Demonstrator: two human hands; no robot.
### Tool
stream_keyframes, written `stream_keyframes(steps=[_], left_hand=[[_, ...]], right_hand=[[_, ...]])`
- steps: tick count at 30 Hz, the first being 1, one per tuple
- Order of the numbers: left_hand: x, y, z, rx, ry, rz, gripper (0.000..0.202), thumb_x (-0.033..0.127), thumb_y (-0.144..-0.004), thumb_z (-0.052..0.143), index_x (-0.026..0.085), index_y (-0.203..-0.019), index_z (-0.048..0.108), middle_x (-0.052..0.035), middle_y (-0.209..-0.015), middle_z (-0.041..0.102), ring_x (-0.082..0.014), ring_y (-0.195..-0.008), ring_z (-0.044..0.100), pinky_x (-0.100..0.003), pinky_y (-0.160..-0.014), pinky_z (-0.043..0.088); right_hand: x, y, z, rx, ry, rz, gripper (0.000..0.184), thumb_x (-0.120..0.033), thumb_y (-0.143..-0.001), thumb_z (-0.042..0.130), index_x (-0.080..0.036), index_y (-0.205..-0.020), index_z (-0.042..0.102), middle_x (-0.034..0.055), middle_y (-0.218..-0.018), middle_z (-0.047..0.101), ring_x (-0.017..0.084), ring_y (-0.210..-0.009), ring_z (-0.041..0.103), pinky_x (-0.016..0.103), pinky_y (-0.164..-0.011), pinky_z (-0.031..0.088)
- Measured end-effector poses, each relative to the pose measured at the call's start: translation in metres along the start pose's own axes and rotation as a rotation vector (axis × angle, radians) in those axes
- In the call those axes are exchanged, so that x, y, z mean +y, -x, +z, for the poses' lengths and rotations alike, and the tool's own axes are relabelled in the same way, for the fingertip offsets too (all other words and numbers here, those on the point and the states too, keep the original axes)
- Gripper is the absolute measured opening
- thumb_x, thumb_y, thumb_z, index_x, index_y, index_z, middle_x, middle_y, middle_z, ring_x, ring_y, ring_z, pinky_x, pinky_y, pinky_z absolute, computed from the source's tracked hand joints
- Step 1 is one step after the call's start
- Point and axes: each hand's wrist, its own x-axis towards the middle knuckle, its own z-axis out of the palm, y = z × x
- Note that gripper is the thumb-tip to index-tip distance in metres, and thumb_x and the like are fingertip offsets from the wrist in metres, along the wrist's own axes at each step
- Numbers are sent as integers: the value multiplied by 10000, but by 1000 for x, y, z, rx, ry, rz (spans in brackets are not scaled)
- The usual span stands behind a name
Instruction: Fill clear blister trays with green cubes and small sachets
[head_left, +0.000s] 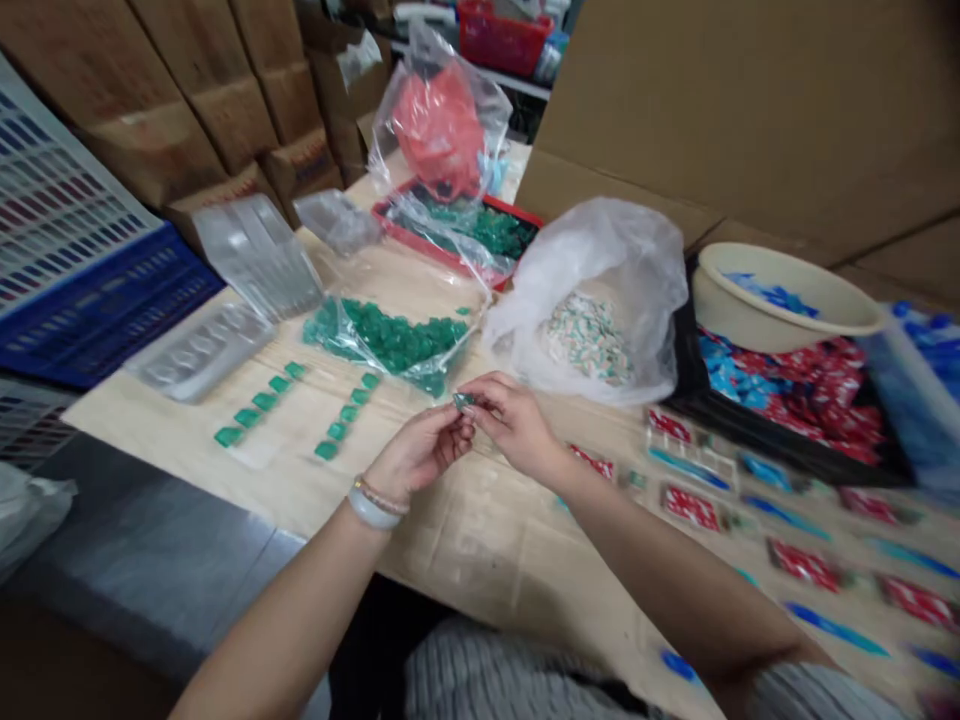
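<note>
My left hand and my right hand meet above the table, their fingertips pinching a small green and silver piece between them. Just beyond my fingers lies a clear plastic bag of green pieces. To the left, two short rows of green pieces are laid out on the tan table covering. Past my right hand, a white plastic bag holds many small pale, mixed-colour pieces. Rows of red and blue items run along the table to the right.
Clear blister trays lie at the left, beside a blue crate. Farther back are a red tray of green pieces and a bag of red contents. A cream basin sits on a black tray at the right.
</note>
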Motion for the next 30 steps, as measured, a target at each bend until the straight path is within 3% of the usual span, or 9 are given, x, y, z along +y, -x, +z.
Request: stream_keyframes(steps=[3, 7, 12, 15, 21, 27, 30], left_hand=[[-37, 28, -3, -9, 77, -20, 163, 273, -676, 637, 134, -668, 552, 9, -602, 546, -52, -535, 491, -158, -503, 390], [-68, 63, -14, 139, -17, 59, 226, 317, -609, 685, 132, -664, 567, 2, -637, 579, -75, -603, 512, -174, -551, 392], [-93, 72, -19, 211, -277, 162, 219, 325, -606, 668, 124, -607, 582, 1, -584, 572, -97, -588, 494, -215, -590, 380], [-98, 68, -18, 253, -378, 219, 213, 318, -614, 652, 128, -565, 567, 11, -541, 550, -98, -557, 472, -216, -569, 358], [-106, 61, -20, 308, -475, 276, 212, 327, -600, 644, 138, -561, 556, 28, -522, 518, -94, -521, 436, -212, -525, 325], [-110, 62, -21, 300, -531, 294, 232, 351, -601, 641, 138, -573, 553, 27, -524, 507, -93, -521, 420, -213, -522, 320], [-103, 67, -17, 297, -477, 260, 293, 399, -615, 627, 129, -553, 531, 19, -518, 504, -92, -523, 427, -216, -534, 332]], right_hand=[[4, 58, -8, 82, 33, 160, 132, -217, -775, 500, -179, -886, 561, 28, -801, 534, 125, -727, 523, 255, -653, 437], [13, 105, -1, 24, 249, 233, 120, -215, -776, 502, -171, -858, 578, 33, -746, 533, 117, -614, 500, 251, -575, 421], [26, 97, 25, -98, 555, 235, 137, -147, -769, 499, -159, -865, 596, 74, -856, 550, 153, -751, 533, 275, -693, 434], [26, 92, 26, -213, 634, 275, 112, -145, -759, 518, -140, -826, 608, 80, -846, 557, 160, -771, 541, 270, -706, 434], [24, 109, 20, -152, 557, 181, 165, -141, -796, 461, -152, -890, 596, 66, -861, 561, 150, -805, 538, 265, -728, 439], [34, 112, 33, -89, 614, 233, 165, -117, -771, 474, -141, -879, 597, 91, -878, 556, 174, -817, 524, 290, -730, 437], [29, 113, 26, -39, 514, 267, 285, -110, -736, 509, -127, -1018, 548, 88, -876, 554, 170, -775, 528, 302, -715, 443]])
